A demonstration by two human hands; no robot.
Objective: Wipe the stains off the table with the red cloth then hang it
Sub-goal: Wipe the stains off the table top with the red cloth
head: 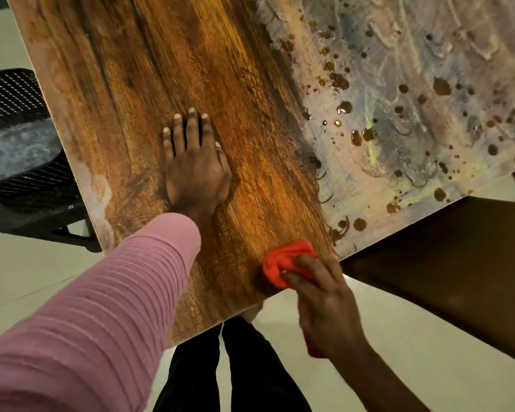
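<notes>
Pressing the left hand (195, 165) palm-down on the wood-grain table (149, 69), pink-sleeved arm (101, 307) stretched forward, fingers straight and lying close together. Curling the right hand (324, 304) over the bunched red cloth (281, 261) at the table's near edge, cloth poking out ahead of the fingertips, fingers gripping it against the surface. Facing brown stains (440, 87) spattered farther right.
</notes>
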